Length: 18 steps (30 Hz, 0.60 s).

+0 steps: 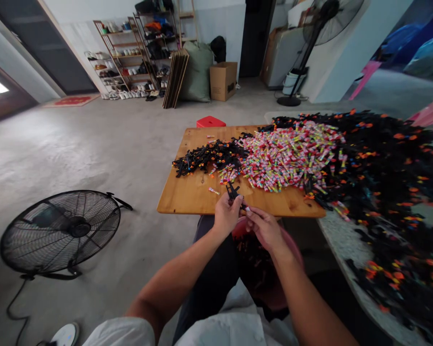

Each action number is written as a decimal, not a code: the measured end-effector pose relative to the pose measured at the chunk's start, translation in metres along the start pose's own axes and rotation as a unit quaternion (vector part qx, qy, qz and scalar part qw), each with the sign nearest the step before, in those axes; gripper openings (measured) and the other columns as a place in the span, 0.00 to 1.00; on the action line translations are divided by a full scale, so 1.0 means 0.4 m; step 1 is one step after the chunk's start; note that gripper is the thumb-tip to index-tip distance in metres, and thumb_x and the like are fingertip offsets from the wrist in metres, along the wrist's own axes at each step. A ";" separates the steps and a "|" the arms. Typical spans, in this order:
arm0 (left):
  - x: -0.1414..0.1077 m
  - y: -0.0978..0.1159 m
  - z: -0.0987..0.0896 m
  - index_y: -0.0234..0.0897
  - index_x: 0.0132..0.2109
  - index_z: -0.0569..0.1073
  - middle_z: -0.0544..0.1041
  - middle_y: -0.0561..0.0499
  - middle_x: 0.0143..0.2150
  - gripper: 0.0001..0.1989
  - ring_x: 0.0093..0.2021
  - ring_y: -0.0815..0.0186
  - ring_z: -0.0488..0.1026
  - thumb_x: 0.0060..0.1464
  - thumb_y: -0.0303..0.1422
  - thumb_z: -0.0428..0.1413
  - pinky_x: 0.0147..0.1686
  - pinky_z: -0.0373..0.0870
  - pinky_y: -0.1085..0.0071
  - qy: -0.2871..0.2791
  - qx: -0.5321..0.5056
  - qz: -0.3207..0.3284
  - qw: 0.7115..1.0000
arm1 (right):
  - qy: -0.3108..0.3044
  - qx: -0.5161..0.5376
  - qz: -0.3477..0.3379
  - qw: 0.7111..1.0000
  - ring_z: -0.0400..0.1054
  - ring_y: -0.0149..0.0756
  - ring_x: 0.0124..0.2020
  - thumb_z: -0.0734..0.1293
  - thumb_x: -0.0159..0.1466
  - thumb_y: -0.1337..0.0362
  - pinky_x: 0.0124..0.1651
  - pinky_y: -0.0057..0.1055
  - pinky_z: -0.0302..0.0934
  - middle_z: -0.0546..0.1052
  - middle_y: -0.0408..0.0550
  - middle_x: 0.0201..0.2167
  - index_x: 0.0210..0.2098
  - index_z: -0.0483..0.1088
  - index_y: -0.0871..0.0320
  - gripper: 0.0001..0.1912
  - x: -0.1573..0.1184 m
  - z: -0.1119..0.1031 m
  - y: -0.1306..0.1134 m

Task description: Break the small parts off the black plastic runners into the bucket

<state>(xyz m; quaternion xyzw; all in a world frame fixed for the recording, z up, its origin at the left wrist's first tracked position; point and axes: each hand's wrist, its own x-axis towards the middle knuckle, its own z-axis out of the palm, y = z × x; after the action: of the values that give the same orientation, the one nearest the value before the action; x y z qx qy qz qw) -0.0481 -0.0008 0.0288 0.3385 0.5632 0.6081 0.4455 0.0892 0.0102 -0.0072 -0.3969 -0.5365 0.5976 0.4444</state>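
Observation:
My left hand point(226, 214) is closed around a small black plastic piece point(232, 191), which points up and away over the front edge of the wooden table point(191, 199). Close beside it on the right, my right hand point(265, 227) pinches a small tube with a white and red end point(248, 209) against the near end of the black piece. Behind both hands lies a heap of pink, white and yellow tubes point(285, 156). To its left is a smaller pile of black pieces with orange parts point(211, 156). One loose tube point(213, 191) rests near the table's front edge.
Below my hands is a red tub point(292, 245) with dark pieces inside. A large mound of black pieces point(389, 158) covers the grey table point(341, 240) at right. A floor fan point(79, 228) stands at left, a red stool point(211, 121) behind the wooden table, and a carton point(222, 81) farther back.

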 end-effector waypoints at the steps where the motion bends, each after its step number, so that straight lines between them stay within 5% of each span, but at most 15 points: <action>1: 0.001 0.002 0.000 0.37 0.37 0.72 0.80 0.50 0.29 0.14 0.24 0.66 0.75 0.57 0.43 0.63 0.25 0.72 0.71 -0.003 0.001 -0.002 1.000 | -0.004 0.042 0.024 0.999 0.63 0.34 0.22 0.75 0.59 0.44 0.26 0.32 0.63 0.72 0.41 0.21 0.39 0.80 0.57 0.22 -0.001 0.002 0.003; 4: 0.004 0.007 -0.003 0.36 0.36 0.73 0.80 0.49 0.29 0.11 0.27 0.63 0.78 0.58 0.39 0.63 0.28 0.74 0.70 -0.005 0.015 0.001 1.000 | -0.009 0.098 0.066 0.993 0.62 0.33 0.23 0.77 0.56 0.46 0.25 0.32 0.62 0.71 0.40 0.22 0.39 0.79 0.57 0.22 -0.002 0.001 0.006; 7: 0.008 0.007 -0.008 0.36 0.35 0.73 0.80 0.49 0.29 0.10 0.27 0.63 0.78 0.57 0.37 0.63 0.28 0.73 0.70 0.002 0.033 -0.007 0.999 | -0.012 0.030 0.053 0.998 0.65 0.35 0.23 0.74 0.59 0.44 0.27 0.33 0.64 0.73 0.42 0.24 0.41 0.79 0.57 0.23 -0.001 -0.007 0.006; 13: 0.000 -0.002 -0.006 0.37 0.35 0.74 0.80 0.50 0.29 0.08 0.28 0.62 0.78 0.59 0.36 0.62 0.31 0.72 0.69 0.042 0.042 0.016 0.998 | 0.028 -0.266 -0.124 0.956 0.75 0.46 0.41 0.65 0.71 0.51 0.49 0.42 0.69 0.80 0.53 0.39 0.48 0.80 0.57 0.19 -0.007 0.004 -0.018; 18: -0.023 -0.010 0.002 0.37 0.36 0.73 0.80 0.51 0.30 0.10 0.30 0.64 0.77 0.60 0.39 0.61 0.33 0.71 0.71 0.074 0.001 0.053 0.996 | 0.039 -0.311 -0.175 0.933 0.74 0.46 0.45 0.61 0.73 0.56 0.53 0.42 0.69 0.80 0.54 0.40 0.49 0.80 0.55 0.17 -0.016 0.029 -0.031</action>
<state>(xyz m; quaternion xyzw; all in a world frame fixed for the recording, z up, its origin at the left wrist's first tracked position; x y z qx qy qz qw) -0.0433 -0.0091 0.0259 0.3221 0.5764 0.6537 0.3697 0.0812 0.0008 0.0062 -0.4380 -0.7389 0.2975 0.4167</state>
